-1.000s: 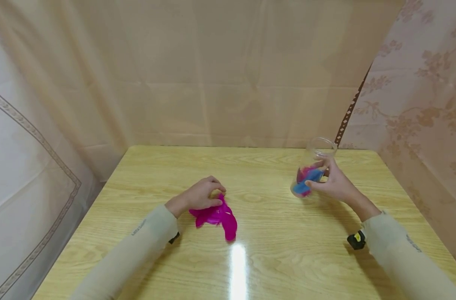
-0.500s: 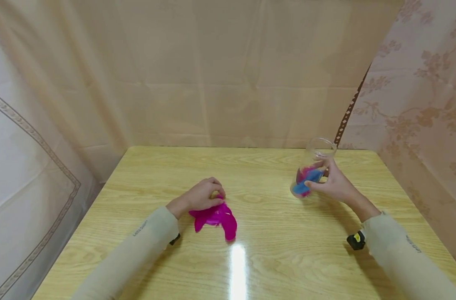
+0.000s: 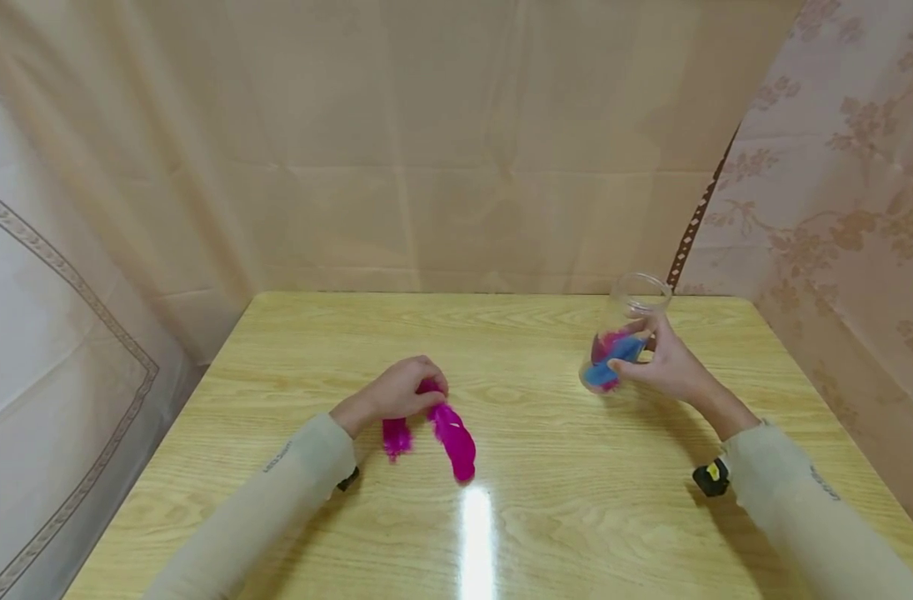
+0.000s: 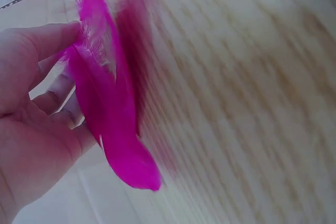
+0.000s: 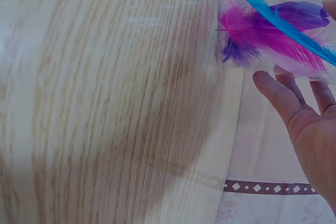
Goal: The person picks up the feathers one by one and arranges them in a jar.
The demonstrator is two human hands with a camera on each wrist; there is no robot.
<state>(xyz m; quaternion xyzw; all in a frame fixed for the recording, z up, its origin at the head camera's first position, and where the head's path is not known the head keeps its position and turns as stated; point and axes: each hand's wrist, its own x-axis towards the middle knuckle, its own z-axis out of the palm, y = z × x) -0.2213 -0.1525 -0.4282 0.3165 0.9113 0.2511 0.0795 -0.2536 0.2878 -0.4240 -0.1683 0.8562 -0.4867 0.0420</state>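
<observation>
My left hand (image 3: 396, 390) is low over the table, left of the middle, and pinches magenta feathers between thumb and fingertips. One bunch of the feathers (image 3: 458, 446) slants toward the near right; a shorter fluffy piece (image 3: 396, 437) shows below the palm. In the left wrist view, magenta feathers (image 4: 97, 98) hang past the thumb, partly covering the fingers. My right hand (image 3: 674, 364) grips a clear jar (image 3: 618, 317), tilted with its open mouth away to the right. Inside the jar are a blue feather (image 5: 278, 22), pink feathers (image 5: 257, 35) and purple feathers (image 5: 302, 13).
Both hands work over a light wood-grain table (image 3: 531, 517). A beige curtain (image 3: 456, 150) stands behind its far edge, with a floral cloth (image 3: 854, 208) on the right and a white cloth (image 3: 52, 350) on the left.
The magenta feathers under my left hand have shifted: the spread pile now shows as two separate parts, its middle drawn up into the fingers. The right hand and jar stay nearly still.
</observation>
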